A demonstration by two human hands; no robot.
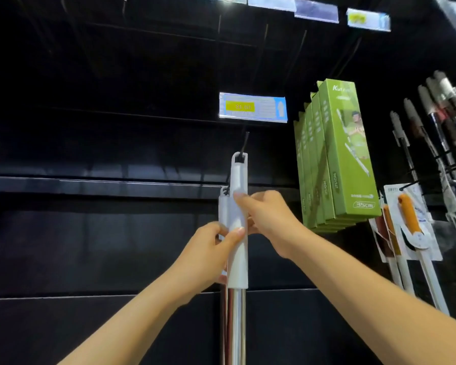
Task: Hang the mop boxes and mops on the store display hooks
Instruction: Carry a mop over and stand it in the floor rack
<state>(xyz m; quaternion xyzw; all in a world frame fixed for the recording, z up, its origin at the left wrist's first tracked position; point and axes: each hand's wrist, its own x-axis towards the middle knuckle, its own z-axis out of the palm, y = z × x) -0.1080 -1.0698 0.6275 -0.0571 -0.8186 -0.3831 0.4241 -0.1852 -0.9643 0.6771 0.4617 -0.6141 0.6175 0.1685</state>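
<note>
Mop eyelet looks threaded on the black hook. Probably stiff, bottom-heavy; chrome tube looks slick, so I hold the matte plastic sleeve. Left hand wraps it low, right hand curls round higher. Mop boxes hang to the right.

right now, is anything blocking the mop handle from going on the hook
Nothing visible does: the top hole of the mop handle already sits around the hook. A second handle sits close beside it on the left; the price tag is above, clear.
</note>
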